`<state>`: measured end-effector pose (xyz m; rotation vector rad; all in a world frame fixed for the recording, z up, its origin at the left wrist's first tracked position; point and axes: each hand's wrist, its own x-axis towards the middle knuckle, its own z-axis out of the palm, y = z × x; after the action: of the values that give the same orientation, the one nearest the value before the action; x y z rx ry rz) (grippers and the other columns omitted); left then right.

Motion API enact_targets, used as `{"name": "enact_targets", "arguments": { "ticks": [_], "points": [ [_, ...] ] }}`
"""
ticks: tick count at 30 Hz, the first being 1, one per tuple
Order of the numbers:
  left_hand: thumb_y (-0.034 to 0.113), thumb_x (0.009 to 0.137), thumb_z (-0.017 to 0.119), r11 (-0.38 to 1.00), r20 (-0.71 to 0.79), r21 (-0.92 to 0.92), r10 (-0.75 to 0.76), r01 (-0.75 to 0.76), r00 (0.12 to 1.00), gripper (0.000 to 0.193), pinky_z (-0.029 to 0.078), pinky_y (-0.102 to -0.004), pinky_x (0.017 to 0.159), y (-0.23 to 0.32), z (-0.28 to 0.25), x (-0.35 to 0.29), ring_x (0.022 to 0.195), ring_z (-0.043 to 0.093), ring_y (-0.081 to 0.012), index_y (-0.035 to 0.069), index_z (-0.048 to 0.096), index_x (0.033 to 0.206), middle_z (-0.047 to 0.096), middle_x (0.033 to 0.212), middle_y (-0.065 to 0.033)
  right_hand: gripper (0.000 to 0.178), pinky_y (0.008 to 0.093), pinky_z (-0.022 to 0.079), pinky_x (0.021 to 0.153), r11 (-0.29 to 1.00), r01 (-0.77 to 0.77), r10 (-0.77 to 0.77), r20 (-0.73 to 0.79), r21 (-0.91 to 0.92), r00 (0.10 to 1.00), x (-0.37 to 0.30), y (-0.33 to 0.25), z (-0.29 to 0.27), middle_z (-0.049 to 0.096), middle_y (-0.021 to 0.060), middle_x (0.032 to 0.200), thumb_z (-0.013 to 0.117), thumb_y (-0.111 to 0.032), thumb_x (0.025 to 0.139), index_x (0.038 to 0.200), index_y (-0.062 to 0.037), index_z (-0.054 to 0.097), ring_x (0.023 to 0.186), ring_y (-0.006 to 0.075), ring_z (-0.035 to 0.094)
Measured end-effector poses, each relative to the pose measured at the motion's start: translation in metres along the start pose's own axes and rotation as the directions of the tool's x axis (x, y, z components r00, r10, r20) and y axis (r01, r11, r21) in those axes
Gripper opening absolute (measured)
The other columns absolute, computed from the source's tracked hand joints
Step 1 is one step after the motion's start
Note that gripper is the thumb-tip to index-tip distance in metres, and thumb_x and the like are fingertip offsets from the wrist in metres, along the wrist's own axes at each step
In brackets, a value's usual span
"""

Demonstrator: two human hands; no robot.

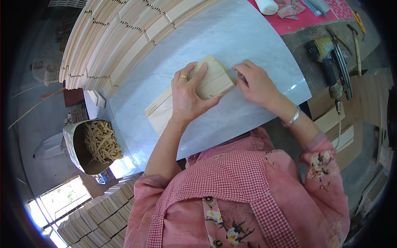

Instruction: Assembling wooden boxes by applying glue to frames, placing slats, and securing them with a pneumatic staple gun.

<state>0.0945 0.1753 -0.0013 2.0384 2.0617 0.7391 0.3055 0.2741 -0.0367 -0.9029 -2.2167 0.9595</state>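
A long, pale wooden box (pixel 216 81) lies slantwise on the glossy blue-white tabletop. My left hand (pixel 188 93), with a ring on one finger, spans it: the thumb presses at the near side and the fingers reach across the top. Just past the box's right end, my right hand (pixel 257 84) is curled with thumb and fingertips together. Whatever may be in that pinch is too small or hidden to make out. The fingertips are close to the box's end; I cannot tell whether they touch it.
Stacked pale wooden pieces (pixel 120 37) line the table's far left. A bin of curled strips (pixel 103 142) stands at the left edge. On the right lie a nail gun (pixel 324 56) with a hose and a hammer (pixel 356 49). Pink cloth (pixel 285 25) covers the far right.
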Motion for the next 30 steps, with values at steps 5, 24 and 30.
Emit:
{"name": "enact_targets", "arguments": {
  "ticks": [5,24,30],
  "points": [
    [0.023,0.057,0.092,1.0,-0.013,0.008,-0.007,0.007,1.0,0.085,0.046,-0.0419,0.102,0.006,-0.002,0.002,0.118,0.052,-0.0321,0.009,0.065,0.136,0.056,0.138,-0.0182,0.004,0.0377,0.05,0.064,0.996,0.049,-0.054,-0.065,-0.079,0.996,-0.019,-0.037,-0.002,0.057,0.0102,0.082,0.06,-0.001,0.084,0.087,-0.0027,0.06,0.07,0.0277,0.06],
    [0.04,0.064,0.086,0.997,-0.043,0.071,0.011,-0.008,0.999,0.081,0.04,-0.0439,0.104,-0.004,-0.003,-0.009,0.119,0.052,-0.0324,0.011,0.062,0.136,0.056,0.137,-0.0163,0.044,0.0405,0.05,0.092,0.789,-0.176,-0.048,-0.344,-0.589,0.938,-0.03,0.018,-0.122,0.067,0.0193,0.115,0.068,-0.014,0.091,0.132,-0.0011,0.06,0.101,0.0352,0.063],
    [0.049,0.067,0.08,0.998,-0.112,0.067,0.02,-0.013,0.993,0.084,0.039,-0.0409,0.101,0.002,0.0,0.001,0.113,0.052,-0.0305,0.005,0.056,0.134,0.056,0.128,-0.0149,0.059,0.044,0.05,0.095,0.606,-0.432,0.285,-0.325,-0.668,0.902,-0.089,0.127,-0.19,0.063,0.0275,0.124,0.072,-0.021,0.087,0.137,0.0033,0.052,0.105,0.04,0.063]
  ]
}}
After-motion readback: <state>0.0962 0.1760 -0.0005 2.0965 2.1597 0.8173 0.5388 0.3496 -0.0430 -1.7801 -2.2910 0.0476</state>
